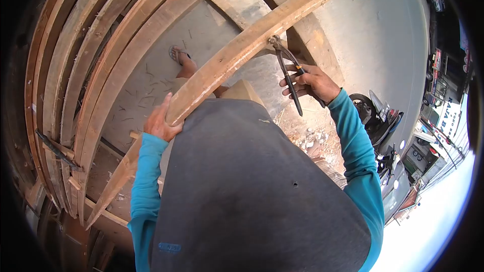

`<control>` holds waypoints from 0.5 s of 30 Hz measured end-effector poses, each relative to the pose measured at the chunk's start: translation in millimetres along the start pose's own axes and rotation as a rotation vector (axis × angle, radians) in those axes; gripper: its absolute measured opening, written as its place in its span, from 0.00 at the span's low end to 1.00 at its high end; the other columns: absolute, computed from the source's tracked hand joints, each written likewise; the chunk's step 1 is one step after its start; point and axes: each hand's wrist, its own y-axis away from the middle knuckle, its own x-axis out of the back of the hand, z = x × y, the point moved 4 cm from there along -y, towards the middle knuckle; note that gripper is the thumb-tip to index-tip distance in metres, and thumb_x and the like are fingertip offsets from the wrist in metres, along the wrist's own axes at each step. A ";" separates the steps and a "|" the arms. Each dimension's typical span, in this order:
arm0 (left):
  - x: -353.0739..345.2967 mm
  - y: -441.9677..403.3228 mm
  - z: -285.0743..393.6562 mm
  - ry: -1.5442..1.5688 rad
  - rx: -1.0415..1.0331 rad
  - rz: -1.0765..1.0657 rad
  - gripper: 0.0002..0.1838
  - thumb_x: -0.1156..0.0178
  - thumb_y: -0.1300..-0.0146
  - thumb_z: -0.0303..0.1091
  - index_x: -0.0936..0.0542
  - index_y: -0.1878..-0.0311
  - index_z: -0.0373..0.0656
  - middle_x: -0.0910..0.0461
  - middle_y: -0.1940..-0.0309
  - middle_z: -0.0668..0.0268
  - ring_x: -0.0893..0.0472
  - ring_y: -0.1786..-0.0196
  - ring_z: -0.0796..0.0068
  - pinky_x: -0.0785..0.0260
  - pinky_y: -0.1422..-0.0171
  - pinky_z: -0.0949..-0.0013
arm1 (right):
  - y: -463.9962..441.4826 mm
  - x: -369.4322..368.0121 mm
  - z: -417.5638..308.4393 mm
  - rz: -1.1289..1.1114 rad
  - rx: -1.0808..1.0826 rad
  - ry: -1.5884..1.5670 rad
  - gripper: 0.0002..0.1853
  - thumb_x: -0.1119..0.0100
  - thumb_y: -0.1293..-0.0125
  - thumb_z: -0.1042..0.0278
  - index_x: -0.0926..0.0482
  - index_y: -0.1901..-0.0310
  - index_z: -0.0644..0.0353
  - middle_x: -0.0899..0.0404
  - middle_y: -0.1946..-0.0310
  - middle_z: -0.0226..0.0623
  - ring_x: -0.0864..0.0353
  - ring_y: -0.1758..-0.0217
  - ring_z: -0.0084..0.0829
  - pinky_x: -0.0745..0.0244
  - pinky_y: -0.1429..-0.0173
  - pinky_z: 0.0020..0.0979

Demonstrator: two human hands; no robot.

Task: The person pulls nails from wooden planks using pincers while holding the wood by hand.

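A long wooden beam point(242, 45) slants across in front of me, with a pale whitish line along its near edge. My left hand point(160, 122) is wrapped round its lower end, close to my dark-clothed lap. In my right hand point(318, 84) is a pair of pincers point(284, 63) with long dark handles. The pincers' jaws meet the beam's near edge, past its middle. Their handles stand apart, one lying across my fingers. Whether a nail sits between the jaws is too small to make out.
Several long timbers point(101, 65) are stacked at the left, with a dark bar-like tool point(56, 151) on them. More boards point(312, 35) lie beyond the beam. A sandalled foot point(181, 56) rests on the littered floor. At the right are a motorbike point(380, 116) and a street.
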 end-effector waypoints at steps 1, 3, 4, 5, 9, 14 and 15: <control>0.6 1.4 0.7 -0.004 -0.011 0.015 0.50 0.24 0.54 0.40 0.33 0.24 0.61 0.18 0.58 0.54 0.17 0.56 0.49 0.22 0.50 0.51 | 1.6 7.0 -5.2 -0.020 -0.020 0.017 0.32 0.57 0.37 0.75 0.40 0.30 0.75 0.18 0.47 0.57 0.11 0.50 0.46 0.12 0.45 0.41; 4.3 2.5 5.9 -0.006 -0.019 0.029 0.50 0.24 0.54 0.40 0.32 0.24 0.61 0.18 0.59 0.55 0.17 0.57 0.49 0.23 0.50 0.51 | 4.6 12.3 -18.3 -0.063 -0.058 0.061 0.32 0.56 0.38 0.74 0.38 0.30 0.74 0.18 0.46 0.58 0.11 0.51 0.47 0.12 0.47 0.41; 6.6 2.3 7.6 -0.012 -0.034 0.041 0.49 0.23 0.54 0.40 0.32 0.24 0.61 0.19 0.61 0.55 0.17 0.58 0.50 0.23 0.51 0.51 | 6.0 12.5 -23.2 -0.093 -0.101 0.088 0.30 0.62 0.33 0.74 0.40 0.29 0.72 0.18 0.46 0.56 0.12 0.49 0.45 0.13 0.46 0.40; 7.0 2.1 6.2 -0.009 -0.036 0.039 0.49 0.23 0.54 0.40 0.32 0.24 0.61 0.19 0.61 0.55 0.17 0.58 0.50 0.23 0.51 0.51 | 5.4 13.3 -25.3 -0.104 -0.107 0.076 0.30 0.61 0.33 0.73 0.40 0.29 0.72 0.18 0.47 0.56 0.11 0.50 0.46 0.13 0.46 0.40; 4.0 3.9 5.7 0.004 -0.028 0.052 0.49 0.23 0.55 0.39 0.31 0.25 0.60 0.19 0.62 0.56 0.17 0.58 0.50 0.23 0.52 0.51 | 5.2 16.2 -27.2 -0.101 -0.158 0.042 0.30 0.58 0.34 0.71 0.39 0.30 0.74 0.18 0.49 0.58 0.11 0.52 0.48 0.13 0.46 0.42; 4.7 4.8 8.0 -0.022 -0.017 0.070 0.50 0.23 0.56 0.38 0.30 0.25 0.61 0.21 0.63 0.56 0.18 0.60 0.50 0.24 0.53 0.52 | 4.5 16.8 -28.1 -0.148 -0.148 0.016 0.30 0.57 0.35 0.71 0.38 0.32 0.75 0.18 0.51 0.59 0.12 0.51 0.51 0.13 0.45 0.44; 4.2 5.2 8.4 -0.023 -0.029 0.083 0.50 0.23 0.57 0.38 0.30 0.25 0.61 0.21 0.63 0.57 0.19 0.59 0.51 0.24 0.52 0.52 | 4.8 15.3 -29.1 -0.115 -0.150 0.040 0.28 0.57 0.33 0.70 0.37 0.33 0.75 0.18 0.54 0.54 0.12 0.55 0.46 0.13 0.49 0.41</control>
